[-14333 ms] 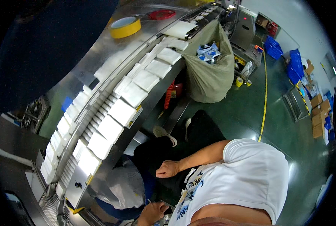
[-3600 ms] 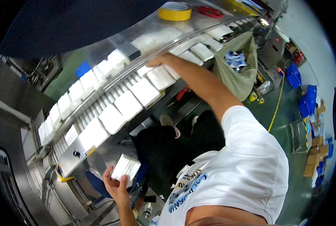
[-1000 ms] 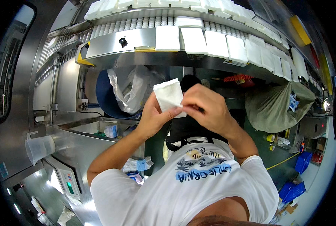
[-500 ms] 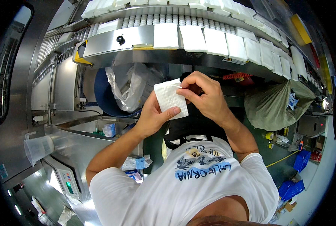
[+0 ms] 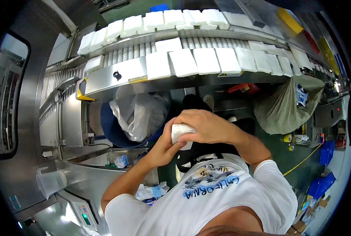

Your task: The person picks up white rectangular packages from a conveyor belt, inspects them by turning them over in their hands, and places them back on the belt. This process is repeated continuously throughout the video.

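Where the head view half a second ago showed the right hand [image 5: 205,126] pinching one corner of a white pad [image 5: 180,133], that hand now arches over it, fingers bent across the top and thumb along the front. The left hand [image 5: 161,147] grips the same pad from the other side, its thumb at the lower edge. The pad is thus held between both hands, in front of the body, above the lap, and much of its face is covered. This change suggests a firmer, two-handed hold, with the handling of the pad unfinished.

The pad looks soft and fibrous, with rounded edges; whether it is folded cannot be told under the fingers. Similar flat, oblong pads [image 5: 183,62] overlap the near edge of the curved conveyor, whose brushed-metal side [image 5: 134,70] is smooth and shiny. Behind them run ribbed, pale rollers [image 5: 132,52], and beyond those stands a far row of white pads [image 5: 154,19]. Below, crinkled clear plastic [image 5: 140,114] lines a round blue bin [image 5: 109,124], while a coarse, greenish cloth sack [image 5: 276,114] sags in folds to the right.
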Motion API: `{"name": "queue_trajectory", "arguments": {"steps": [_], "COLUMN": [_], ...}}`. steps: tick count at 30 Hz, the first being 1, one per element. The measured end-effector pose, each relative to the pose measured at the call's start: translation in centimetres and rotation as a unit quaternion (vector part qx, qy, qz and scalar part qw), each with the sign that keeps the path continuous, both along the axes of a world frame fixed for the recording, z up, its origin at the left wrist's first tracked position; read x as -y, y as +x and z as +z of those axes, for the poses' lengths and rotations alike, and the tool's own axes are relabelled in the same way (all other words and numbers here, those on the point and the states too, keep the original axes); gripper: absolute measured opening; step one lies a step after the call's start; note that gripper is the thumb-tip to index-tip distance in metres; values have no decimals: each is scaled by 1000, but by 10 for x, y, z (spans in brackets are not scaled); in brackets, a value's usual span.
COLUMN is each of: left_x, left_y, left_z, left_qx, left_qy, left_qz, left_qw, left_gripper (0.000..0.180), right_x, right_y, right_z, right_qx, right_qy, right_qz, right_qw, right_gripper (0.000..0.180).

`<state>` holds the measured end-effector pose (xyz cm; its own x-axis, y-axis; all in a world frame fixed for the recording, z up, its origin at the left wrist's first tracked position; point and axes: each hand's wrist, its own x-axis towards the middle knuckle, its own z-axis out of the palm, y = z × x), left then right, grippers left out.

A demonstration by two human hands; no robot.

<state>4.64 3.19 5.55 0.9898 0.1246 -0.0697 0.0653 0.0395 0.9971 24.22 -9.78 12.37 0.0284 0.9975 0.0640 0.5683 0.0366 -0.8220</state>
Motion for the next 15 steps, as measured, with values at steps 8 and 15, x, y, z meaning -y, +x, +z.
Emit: {"name": "queue_trajectory", "arguments": {"steps": [8, 15], "left_x": [-4, 1], "left_y": [12, 4], "left_z": [0, 4], "left_qx": [-68, -90], "left_qy": [47, -57], "left_qz": [-43, -41], "left_qw": [996, 993], "left_gripper": [41, 34], "right_x": [23, 20], "right_y": [27, 42], "right_z": [-10, -22], "right_qx": [-87, -147], "right_qy": [-48, -92], "right_qz": [-56, 47], "right_qw": [993, 984], "right_gripper": [46, 46]}}
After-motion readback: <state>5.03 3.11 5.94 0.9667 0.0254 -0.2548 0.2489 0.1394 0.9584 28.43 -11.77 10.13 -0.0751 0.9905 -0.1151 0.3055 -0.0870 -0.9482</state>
